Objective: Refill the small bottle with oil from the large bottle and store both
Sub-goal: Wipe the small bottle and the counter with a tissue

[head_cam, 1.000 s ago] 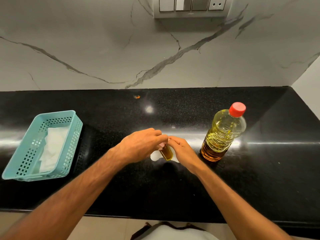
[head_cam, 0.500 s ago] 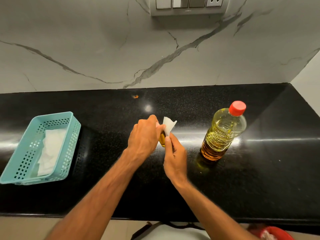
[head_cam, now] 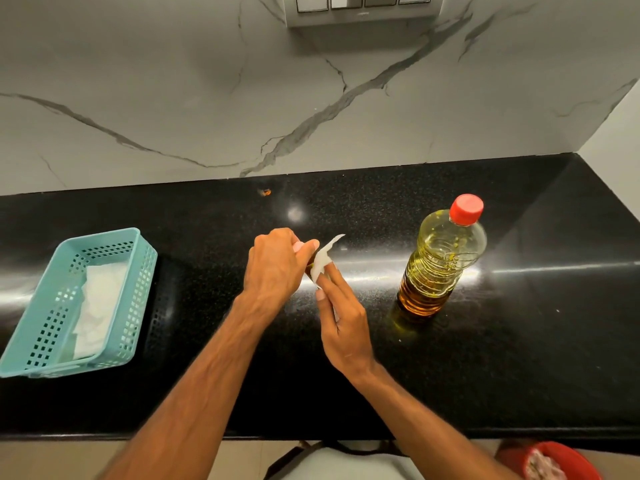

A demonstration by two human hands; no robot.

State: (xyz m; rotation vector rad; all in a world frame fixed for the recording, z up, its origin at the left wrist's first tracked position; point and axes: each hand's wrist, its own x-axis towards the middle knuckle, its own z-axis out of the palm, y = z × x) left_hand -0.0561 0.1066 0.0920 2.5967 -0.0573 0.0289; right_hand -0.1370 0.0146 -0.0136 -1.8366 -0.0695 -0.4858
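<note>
The black counter [head_cam: 519, 358] runs across the middle of the frame, with the veined marble wall [head_cam: 173, 81] above it and a switch plate [head_cam: 360, 8] at the top edge. At the left sits a teal basket [head_cam: 41, 327] with white paper [head_cam: 97, 306] lying in it. Right of centre the large bottle [head_cam: 441, 261] stands upright, red cap on, partly full of yellow oil. A red bin [head_cam: 550, 462] shows in the lower right corner. In the centre my left hand [head_cam: 275, 265] curls round the small bottle [head_cam: 309, 265], mostly hidden, raised above the counter. My right hand [head_cam: 343, 320] pinches a white tissue [head_cam: 323, 261] against it, fingers nearly straight.
</note>
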